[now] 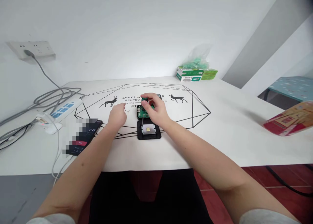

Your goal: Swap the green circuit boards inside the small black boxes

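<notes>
A green circuit board (140, 114) lies in a black casing on the table. Just in front of it is a black square cover (149, 136) with a silvery plate and a small yellowish patch inside; a thin wire runs between the two. My right hand (157, 111) is over the board, thumb and fingers closed around a small dark green piece (144, 101), whose exact kind I cannot make out. To the left, my left hand (117, 116) rests at the table with curled fingers; anything in them is hidden. Beside its fingertips are several tiny dark bits (127, 111), perhaps screws.
At left are a phone (84, 139), a white power strip (65, 109) and coiled grey cables (61, 90). Green-and-white boxes (190, 73) stand at the back, with a plastic bag (199, 59) on top. A red-and-tan package (288, 119) sits at the right.
</notes>
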A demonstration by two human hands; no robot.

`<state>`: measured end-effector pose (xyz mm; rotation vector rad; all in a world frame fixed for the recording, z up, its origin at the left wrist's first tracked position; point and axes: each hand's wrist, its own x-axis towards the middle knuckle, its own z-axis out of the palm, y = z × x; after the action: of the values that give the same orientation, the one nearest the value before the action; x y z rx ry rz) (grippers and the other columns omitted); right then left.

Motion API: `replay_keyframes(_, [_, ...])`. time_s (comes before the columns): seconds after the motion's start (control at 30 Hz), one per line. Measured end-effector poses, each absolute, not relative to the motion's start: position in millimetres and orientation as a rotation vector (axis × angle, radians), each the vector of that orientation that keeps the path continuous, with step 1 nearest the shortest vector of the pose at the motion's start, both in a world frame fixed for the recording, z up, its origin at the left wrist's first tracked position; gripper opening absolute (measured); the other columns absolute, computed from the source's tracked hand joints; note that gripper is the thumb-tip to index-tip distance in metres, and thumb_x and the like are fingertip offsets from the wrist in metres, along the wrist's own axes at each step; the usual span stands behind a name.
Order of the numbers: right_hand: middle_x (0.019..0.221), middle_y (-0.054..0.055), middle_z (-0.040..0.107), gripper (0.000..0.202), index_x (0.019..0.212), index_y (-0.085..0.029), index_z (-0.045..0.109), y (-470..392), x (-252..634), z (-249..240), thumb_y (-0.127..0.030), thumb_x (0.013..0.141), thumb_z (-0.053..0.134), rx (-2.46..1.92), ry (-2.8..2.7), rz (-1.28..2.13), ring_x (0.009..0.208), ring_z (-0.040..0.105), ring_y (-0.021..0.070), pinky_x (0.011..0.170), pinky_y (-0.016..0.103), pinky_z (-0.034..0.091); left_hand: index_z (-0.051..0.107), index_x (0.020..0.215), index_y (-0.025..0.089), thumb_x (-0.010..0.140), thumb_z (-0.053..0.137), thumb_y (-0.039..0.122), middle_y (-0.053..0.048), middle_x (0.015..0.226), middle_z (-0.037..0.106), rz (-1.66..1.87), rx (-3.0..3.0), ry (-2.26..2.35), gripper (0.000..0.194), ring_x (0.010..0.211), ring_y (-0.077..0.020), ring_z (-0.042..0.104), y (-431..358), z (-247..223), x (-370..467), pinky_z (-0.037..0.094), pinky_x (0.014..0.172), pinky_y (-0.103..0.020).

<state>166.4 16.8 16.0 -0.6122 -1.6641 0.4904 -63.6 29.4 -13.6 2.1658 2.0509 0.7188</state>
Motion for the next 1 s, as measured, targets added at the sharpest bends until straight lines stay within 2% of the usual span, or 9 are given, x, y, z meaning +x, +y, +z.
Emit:
replay_keyframes(0.1, [0.112,0.007,0.072,0.032,0.121,-0.029,0.076,15.5,173.0,15.0,-0.051,0.109,0.056,-0.549,-1.704,0.445,0.098,0.066,0.0218,0.087,0.043,0.059,0.068,0.138,0.022,0.09,0.053,0.011,-0.018,0.127,0.073,0.675,2.145,2.134,0.052,0.126,-0.0403,0.066,31.8,-18.0,-65.6,0.054,0.108,-0.054])
replay_keyframes(0.27, [0.106,0.006,0.064,0.035,0.135,-0.034,0.076,19.1,177.1,12.7,-0.045,0.11,0.053,-0.526,-1.743,0.465,0.105,0.064,0.0229,0.101,0.049,0.058,0.067,0.138,0.017,0.097,0.05,0.014,-0.021,0.132,0.069,0.604,2.098,2.132,0.045,0.125,-0.0382,0.068,32.1,-23.0,-61.1,0.052,0.111,-0.051])
replay_keyframes(0.37, [0.1,0.005,0.065,0.035,0.134,-0.032,0.076,20.8,177.4,13.8,-0.035,0.11,0.051,-0.569,-1.75,0.446,0.097,0.063,0.0222,0.096,0.048,0.059,0.068,0.133,0.017,0.099,0.049,0.017,-0.021,0.133,0.068,0.57,2.117,2.115,0.038,0.122,-0.0384,0.069,30.2,-23.8,-56.6,0.053,0.108,-0.051])
replay_keyframes(0.43, [0.101,0.005,0.066,0.03,0.13,-0.03,0.076,21.4,177.0,15.0,-0.034,0.107,0.056,-0.597,-1.739,0.424,0.093,0.062,0.0215,0.09,0.045,0.06,0.069,0.13,0.019,0.099,0.05,0.018,-0.02,0.135,0.068,0.546,2.148,2.108,0.036,0.123,-0.0386,0.067,28.2,-22.8,-53.8,0.054,0.108,-0.05])
replay_keyframes(0.53, [0.115,0.007,0.066,0.024,0.122,-0.029,0.072,21.5,175.3,15.4,-0.039,0.1,0.07,-0.602,-1.694,0.451,0.099,0.064,0.0212,0.085,0.041,0.061,0.069,0.132,0.017,0.1,0.053,0.022,-0.021,0.138,0.067,0.475,2.194,2.138,0.036,0.129,-0.0421,0.062,24.3,-19.7,-50.1,0.053,0.109,-0.053])
replay_keyframes(0.67, [0.145,0.009,0.064,0.032,0.109,-0.028,0.06,19.0,171.6,13.7,-0.046,0.092,0.081,-0.542,-1.6,0.697,0.103,0.073,0.0198,0.086,0.041,0.063,0.068,0.141,0.013,0.104,0.051,0.024,-0.022,0.144,0.065,0.357,2.205,2.196,0.042,0.133,-0.0432,0.059,20.4,-16.0,-45.8,0.052,0.112,-0.054])
replay_keyframes(0.77, [0.145,0.008,0.07,0.036,0.106,-0.029,0.057,15.2,170.0,12.6,-0.05,0.091,0.083,-0.534,-1.558,0.827,0.096,0.077,0.019,0.091,0.043,0.064,0.069,0.144,0.016,0.104,0.051,0.024,-0.02,0.148,0.065,0.301,2.196,2.237,0.044,0.136,-0.0417,0.058,19.8,-15.3,-43.6,0.051,0.113,-0.053])
replay_keyframes(0.87, [0.137,0.008,0.076,0.029,0.113,-0.03,0.064,11.9,171.5,13.7,-0.053,0.098,0.074,-0.546,-1.585,0.751,0.105,0.077,0.0223,0.095,0.046,0.064,0.071,0.144,0.018,0.105,0.052,0.024,-0.02,0.152,0.063,0.285,2.188,2.231,0.044,0.139,-0.0426,0.057,20.5,-16.0,-43.5,0.051,0.114,-0.054])
replay_keyframes(1.0, [0.127,0.007,0.08,0.025,0.122,-0.029,0.072,10.3,176.5,17.2,-0.042,0.106,0.057,-0.595,-1.678,0.607,0.109,0.074,0.0239,0.094,0.047,0.062,0.075,0.14,0.021,0.104,0.056,0.023,-0.02,0.156,0.061,0.333,2.176,2.202,0.041,0.14,-0.0437,0.056,21.8,-18.2,-45.7,0.051,0.113,-0.055])
